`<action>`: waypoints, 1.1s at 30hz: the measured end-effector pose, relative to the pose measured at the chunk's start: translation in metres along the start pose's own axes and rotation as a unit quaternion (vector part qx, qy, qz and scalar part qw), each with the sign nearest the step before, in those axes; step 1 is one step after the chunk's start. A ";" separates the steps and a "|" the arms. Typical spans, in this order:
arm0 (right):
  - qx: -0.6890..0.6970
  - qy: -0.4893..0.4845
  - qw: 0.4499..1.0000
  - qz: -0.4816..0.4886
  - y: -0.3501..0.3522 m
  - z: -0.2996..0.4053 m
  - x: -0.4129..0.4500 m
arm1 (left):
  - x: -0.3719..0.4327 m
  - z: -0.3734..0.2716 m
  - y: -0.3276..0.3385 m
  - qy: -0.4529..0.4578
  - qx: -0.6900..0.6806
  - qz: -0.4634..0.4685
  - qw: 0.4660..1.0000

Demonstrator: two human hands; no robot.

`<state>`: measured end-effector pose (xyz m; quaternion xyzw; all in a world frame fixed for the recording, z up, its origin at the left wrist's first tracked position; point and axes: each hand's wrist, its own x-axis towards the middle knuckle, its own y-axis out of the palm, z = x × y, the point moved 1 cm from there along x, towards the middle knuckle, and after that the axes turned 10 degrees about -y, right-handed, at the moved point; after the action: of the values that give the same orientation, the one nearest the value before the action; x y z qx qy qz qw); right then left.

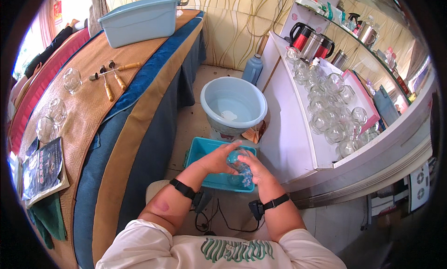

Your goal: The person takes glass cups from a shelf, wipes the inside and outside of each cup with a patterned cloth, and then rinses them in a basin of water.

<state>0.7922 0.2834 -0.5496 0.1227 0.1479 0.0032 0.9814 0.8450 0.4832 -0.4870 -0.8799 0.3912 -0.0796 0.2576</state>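
Observation:
A clear glass cupping jar (234, 158) is held between my two hands, above a teal plastic tub (215, 186) on the floor. My left hand (217, 160) curves around the jar's left side with thumb and fingers spread. On the other side, my right hand (257, 168) grips the jar and a blue-and-white patterned cloth (247, 177), which hangs below the fingers. Another glass jar (234, 179) appears to lie in the tub beneath, partly hidden. Just beyond the tub stands a round pale-blue basin (206, 103) with water in it.
At right, many glass jars (324, 120) crowd a white counter (290, 105) beside kettles (312, 45). A thermos (252, 69) stands behind the basin. The massage bed (146, 63) at left holds a blue tub (143, 24), wooden-handled torches (120, 81), jars (72, 81) and a magazine (42, 169).

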 end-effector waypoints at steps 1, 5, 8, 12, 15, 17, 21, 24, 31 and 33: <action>0.001 0.000 1.000 0.001 0.001 -0.002 0.004 | 0.000 0.003 0.001 -0.001 0.000 0.000 1.000; -0.126 0.019 0.992 -0.021 0.022 -0.010 0.035 | 0.006 0.042 -0.003 -0.087 -0.068 -0.183 0.977; -0.288 0.033 0.956 -0.041 0.004 -0.059 0.065 | 0.004 0.060 -0.016 -0.206 -0.230 -0.220 0.925; -0.394 0.073 0.916 -0.006 -0.005 -0.110 0.088 | -0.003 0.070 -0.021 -0.276 -0.391 -0.221 0.850; -0.426 0.102 0.899 0.002 -0.006 -0.162 0.102 | -0.001 0.100 -0.009 -0.352 -0.448 -0.207 0.795; -0.431 0.116 0.895 0.003 -0.001 -0.175 0.110 | 0.010 0.141 0.001 -0.420 -0.486 -0.185 0.744; -0.529 0.163 0.830 0.062 -0.004 -0.174 0.109 | 0.034 0.199 0.029 -0.511 -0.497 -0.173 0.679; -0.543 0.171 0.818 0.083 -0.014 -0.189 0.114 | 0.047 0.229 0.043 -0.541 -0.463 -0.166 0.682; -0.632 0.177 0.750 0.085 -0.006 -0.228 0.123 | 0.047 0.268 0.051 -0.540 -0.505 -0.233 0.632; -0.637 0.184 0.744 0.084 -0.007 -0.242 0.124 | 0.050 0.255 0.048 -0.522 -0.529 -0.246 0.622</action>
<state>0.8407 0.3398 -0.8110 -0.5218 0.2781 0.2020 0.7807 0.9348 0.5192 -0.7329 -0.8214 -0.0658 0.5535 -0.1205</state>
